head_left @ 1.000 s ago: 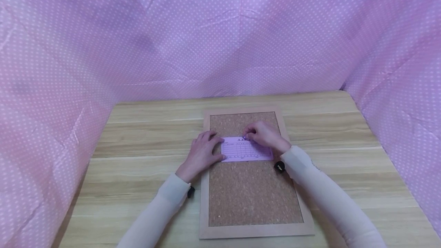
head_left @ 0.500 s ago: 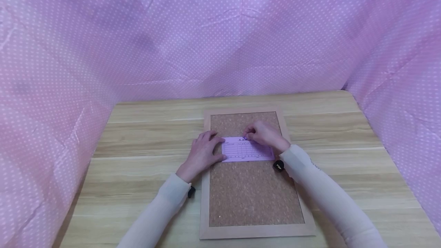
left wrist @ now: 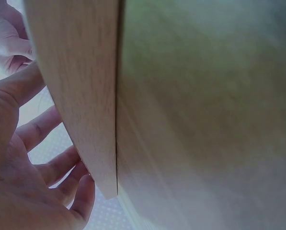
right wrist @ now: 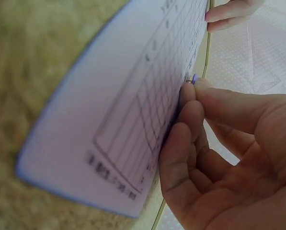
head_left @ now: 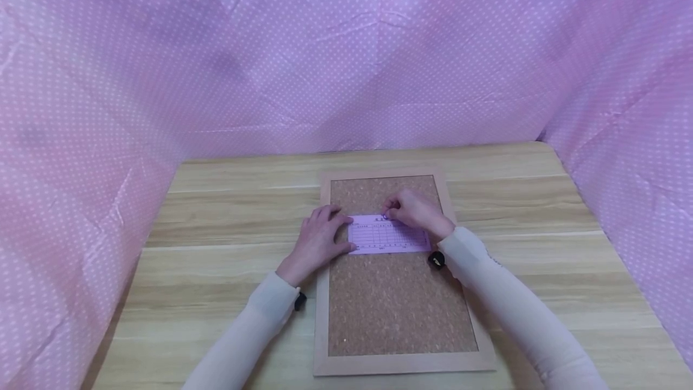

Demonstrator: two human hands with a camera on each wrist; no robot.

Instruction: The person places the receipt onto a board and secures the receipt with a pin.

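Observation:
A printed paper form [head_left: 379, 239] lies across the upper middle of a wood-framed cork board [head_left: 395, 306]. At its left edge, my left hand [head_left: 316, 239] rests its thumb and fingertips on the corners. In the left wrist view the fingers [left wrist: 42, 127] are spread beside the board's wooden frame [left wrist: 80, 96], which hides what they touch. My right hand [head_left: 417, 212] is over the form's top edge. Its thumb and forefinger pinch a purple thumbtack [right wrist: 195, 79], whose metal pin points at the paper; whether the tip has entered it I cannot tell.
The board lies flat on a wood-grain table [head_left: 227, 215]. Pink dotted cloth [head_left: 303, 65] hangs behind the table and at both sides. A black wrist device [head_left: 436, 260] sits by the right cuff, over the board's right side.

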